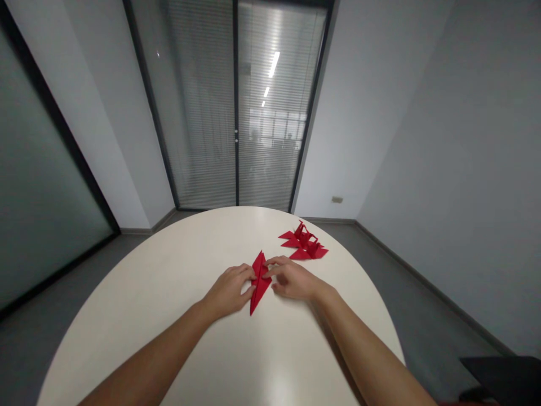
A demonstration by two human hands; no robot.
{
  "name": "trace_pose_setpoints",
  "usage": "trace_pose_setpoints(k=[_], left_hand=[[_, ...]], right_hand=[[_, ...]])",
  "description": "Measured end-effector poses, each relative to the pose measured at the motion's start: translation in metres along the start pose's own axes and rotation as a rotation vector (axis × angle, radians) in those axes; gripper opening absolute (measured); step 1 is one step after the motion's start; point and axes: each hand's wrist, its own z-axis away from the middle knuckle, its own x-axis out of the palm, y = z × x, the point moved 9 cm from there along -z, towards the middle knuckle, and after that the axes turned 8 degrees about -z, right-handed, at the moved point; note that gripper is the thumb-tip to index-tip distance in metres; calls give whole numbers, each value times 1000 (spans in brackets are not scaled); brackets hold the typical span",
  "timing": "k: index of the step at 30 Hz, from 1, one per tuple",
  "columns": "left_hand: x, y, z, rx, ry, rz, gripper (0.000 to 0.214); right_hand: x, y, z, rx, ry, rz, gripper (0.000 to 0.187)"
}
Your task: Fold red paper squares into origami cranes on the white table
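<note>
A narrow diamond of folded red origami paper (pixel 259 291) lies on the round white table (pixel 203 237), with a lengthwise crease down its middle. My left hand (pixel 231 288) grips its left edge, fingertips on top and thumb at the lower side. From the right, my right hand (pixel 293 280) has its bent fingers on the paper's upper face, with the thumb beside the right corner. Just beyond the right hand sit several finished red paper cranes (pixel 305 243), lined up close together with wings spread.
Past the table's far edge stands a glass partition with blinds (pixel 270 169). Grey walls (pixel 465 169) rise on the right, with a small socket plate (pixel 337 199) low down. A dark chair part (pixel 507 372) shows at lower right.
</note>
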Motion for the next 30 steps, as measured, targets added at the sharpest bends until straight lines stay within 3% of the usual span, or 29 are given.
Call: trace_pose_setpoints(k=[11,16,23,30], left_hand=[[2,-5,-1,11,-2,27,21],[1,0,1,41,-28,22,30],[-7,19,3,95,-29,-118,16],[0,16,1,97,-75,-177,13]], right_hand=[[8,-4,0,-123,6,-4,34],[5,-11,-1,-111,-1,-13,22],[6,-11,-4,-66,-5,-23,18],[7,-6,-5,-28,-27,-45,14]])
